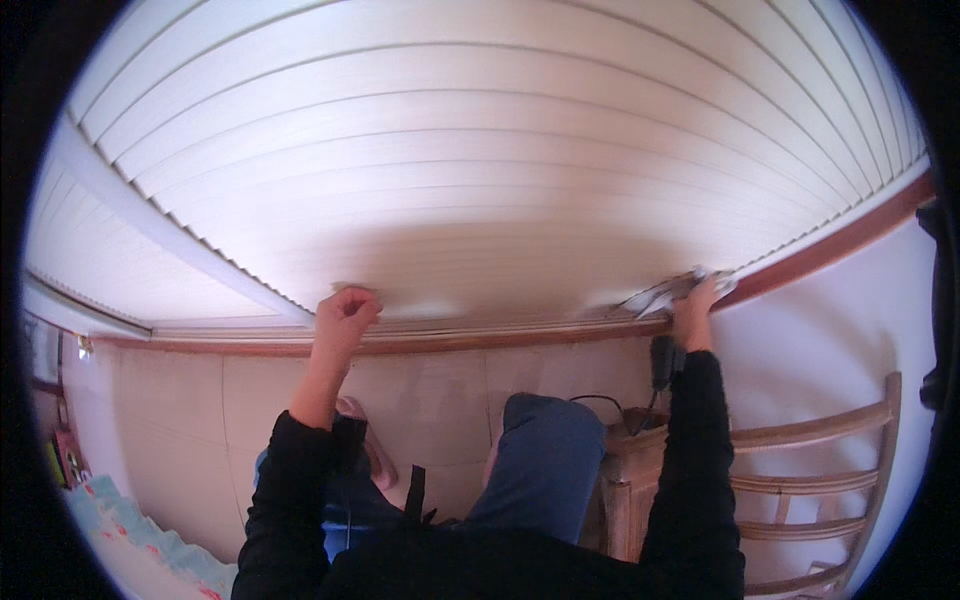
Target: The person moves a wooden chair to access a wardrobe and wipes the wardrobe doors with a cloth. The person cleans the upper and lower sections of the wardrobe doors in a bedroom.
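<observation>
A large cream slatted panel [520,170], like a louvred door or shutter, fills the view ahead of me. At its lower right corner my right hand [697,303] grips a crumpled white and grey cloth [660,295], which lies against the slats near the brown wooden frame [780,270]. My left hand [347,305] is at the panel's lower left part, its fingers curled together close to the slats. Whether anything is between those fingers is hidden.
To my right stands a wooden chair [810,435] with a slatted back. A dark object with a cable [663,360] is below my right hand. A narrower slatted panel [140,250] is at left. Low on the left lies a light blue flowered fabric [150,530]. Pale tiles [180,430] cover the floor.
</observation>
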{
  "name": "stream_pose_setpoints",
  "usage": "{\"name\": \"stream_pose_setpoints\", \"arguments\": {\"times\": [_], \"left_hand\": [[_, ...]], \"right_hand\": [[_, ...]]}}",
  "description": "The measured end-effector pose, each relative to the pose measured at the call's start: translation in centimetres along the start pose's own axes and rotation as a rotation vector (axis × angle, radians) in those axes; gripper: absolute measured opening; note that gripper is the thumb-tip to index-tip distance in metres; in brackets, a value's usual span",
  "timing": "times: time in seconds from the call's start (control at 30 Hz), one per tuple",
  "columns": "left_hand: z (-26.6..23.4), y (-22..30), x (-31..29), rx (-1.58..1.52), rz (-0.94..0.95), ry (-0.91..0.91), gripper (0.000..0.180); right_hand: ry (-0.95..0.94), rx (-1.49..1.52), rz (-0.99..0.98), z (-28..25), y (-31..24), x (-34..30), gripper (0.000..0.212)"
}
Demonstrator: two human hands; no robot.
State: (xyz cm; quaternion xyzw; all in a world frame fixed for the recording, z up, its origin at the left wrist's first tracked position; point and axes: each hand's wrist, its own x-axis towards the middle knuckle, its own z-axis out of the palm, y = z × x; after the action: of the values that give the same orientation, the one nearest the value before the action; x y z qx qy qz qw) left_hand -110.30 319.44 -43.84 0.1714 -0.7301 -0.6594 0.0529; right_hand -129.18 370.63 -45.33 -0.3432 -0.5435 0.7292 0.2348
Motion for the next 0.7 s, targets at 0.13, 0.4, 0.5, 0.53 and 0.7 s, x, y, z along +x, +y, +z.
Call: {"name": "stream_pose_setpoints", "arguments": {"times": [0.13, 0.4, 0.5, 0.53, 0.7], "left_hand": [[-0.3, 0.3, 0.0, 0.15, 0.139, 0.105, 0.016], [-2.1, 0.0, -0.8, 0.157, 0.159, 0.145, 0.023], [-2.9, 0.0, -1.2, 0.103, 0.14, 0.147, 0.025], [-3.2, 0.1, -1.3, 0.124, 0.119, 0.155, 0.026], [-5.5, 0.4, -1.7, 0.12, 0.145, 0.21, 0.025]], "right_hand": [[-0.146, -0.004, 0.363, 0.9, 7.4, -3.2, 0.064], [-0.631, -0.073, 0.568, 2.3, 11.5, -10.1, 0.051], [-1.193, -0.446, 0.106, 3.2, 12.2, -14.6, 0.043], [-1.232, -0.433, 0.135, 4.1, 12.4, -16.2, 0.041], [-0.716, -0.088, 0.955, 11.6, 14.4, -26.7, 0.034]]}}
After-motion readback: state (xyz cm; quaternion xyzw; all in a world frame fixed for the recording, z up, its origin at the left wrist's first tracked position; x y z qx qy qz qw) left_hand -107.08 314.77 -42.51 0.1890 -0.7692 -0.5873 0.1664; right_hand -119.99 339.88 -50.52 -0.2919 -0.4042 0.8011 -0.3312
